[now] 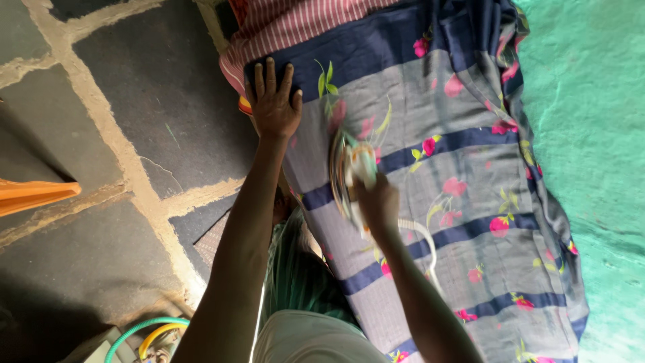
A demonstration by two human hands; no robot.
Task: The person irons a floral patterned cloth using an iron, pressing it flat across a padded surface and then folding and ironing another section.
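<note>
The iron (351, 171), blurred in the head view, sits on the grey cloth (463, 202) with navy stripes and pink flowers, about the middle of the spread fabric, and its white cord (423, 235) loops over the cloth just beside the wrist. The right hand (377, 202) has its fingers clenched around the iron's handle from above, the knuckles up, the forearm running down toward the lower edge. The left hand (272, 101) lies flat, fingers released and spread, pressing a dark navy band at the cloth's near edge, its arm stretched long and straight. Under the cloth, a red-and-white striped fabric (282, 27) shows at the top. To the left lies a dark stone floor (134, 101) with pale joints, an orange object (33, 195) at the edge, and green and yellow hoses (144, 333) low down. A green wall (591, 134) stands on the right.
</note>
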